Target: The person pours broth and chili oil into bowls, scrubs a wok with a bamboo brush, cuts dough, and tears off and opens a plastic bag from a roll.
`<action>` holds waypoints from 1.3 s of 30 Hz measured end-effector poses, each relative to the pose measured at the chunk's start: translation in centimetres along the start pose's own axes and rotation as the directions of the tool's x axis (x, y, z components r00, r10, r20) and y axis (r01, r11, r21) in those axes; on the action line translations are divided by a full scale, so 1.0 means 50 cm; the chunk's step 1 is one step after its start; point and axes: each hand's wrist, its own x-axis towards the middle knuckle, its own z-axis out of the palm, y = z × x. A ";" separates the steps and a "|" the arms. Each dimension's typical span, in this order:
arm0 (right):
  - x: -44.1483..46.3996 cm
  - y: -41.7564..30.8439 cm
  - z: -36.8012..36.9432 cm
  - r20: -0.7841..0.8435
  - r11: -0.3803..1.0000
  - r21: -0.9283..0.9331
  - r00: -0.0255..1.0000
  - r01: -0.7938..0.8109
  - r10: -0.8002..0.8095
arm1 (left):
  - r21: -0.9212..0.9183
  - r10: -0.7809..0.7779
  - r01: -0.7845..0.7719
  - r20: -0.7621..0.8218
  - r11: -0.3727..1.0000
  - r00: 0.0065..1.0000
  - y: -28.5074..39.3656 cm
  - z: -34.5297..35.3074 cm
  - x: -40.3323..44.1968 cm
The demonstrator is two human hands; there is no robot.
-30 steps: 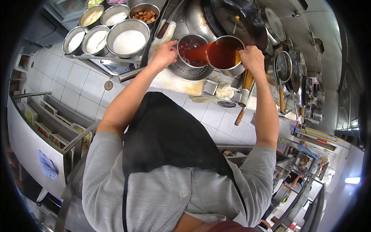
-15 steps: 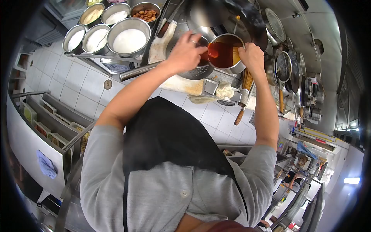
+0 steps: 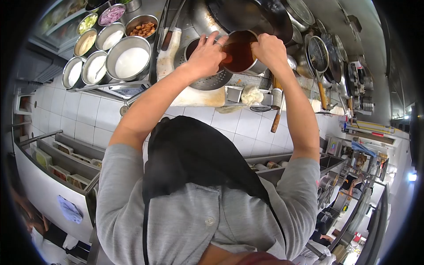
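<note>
1. Pot (image 3: 257,68) of reddish liquid (image 3: 240,56) — right of the colander (image 3: 215,82), its rim gripped in your right hand (image 3: 270,49).
2. Your left hand (image 3: 204,57), fingers spread, is above the colander — grip unclear.

We're getting bright, even kitchen light; one lamp (image 3: 412,177) is glaring at far right. Fisheye is bending the edges, corners are going black. Left hand (image 3: 206,57) is slightly soft, tiles (image 3: 227,121) are reading clear.
</note>
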 end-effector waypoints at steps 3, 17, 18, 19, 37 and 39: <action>0.005 -0.003 0.001 -0.004 1.000 -0.011 1.000 0.027 -0.027 | 0.021 0.076 -0.075 -0.056 0.997 0.996 -0.016 0.010 0.005; 0.014 -0.061 -0.027 -0.002 0.982 -0.123 0.989 0.145 -0.146 | 0.032 0.212 -0.209 -0.159 0.977 0.964 -0.047 0.001 0.005; 0.015 -0.065 -0.027 -0.010 0.977 -0.132 0.986 0.165 -0.168 | 0.053 0.217 -0.211 -0.151 0.976 0.965 -0.051 0.000 0.005; 0.015 -0.069 -0.028 -0.019 0.972 -0.141 0.981 0.186 -0.191 | 0.074 0.221 -0.212 -0.142 0.974 0.965 -0.055 -0.002 0.006; 0.010 -0.137 -0.025 -0.159 0.883 -0.301 0.894 0.360 -0.418 | -0.042 0.172 -0.183 -0.194 0.982 0.966 -0.063 -0.003 -0.002; 0.010 -0.140 -0.029 -0.171 0.865 -0.329 0.877 0.379 -0.449 | -0.068 0.167 -0.183 -0.201 0.981 0.965 -0.067 0.000 0.000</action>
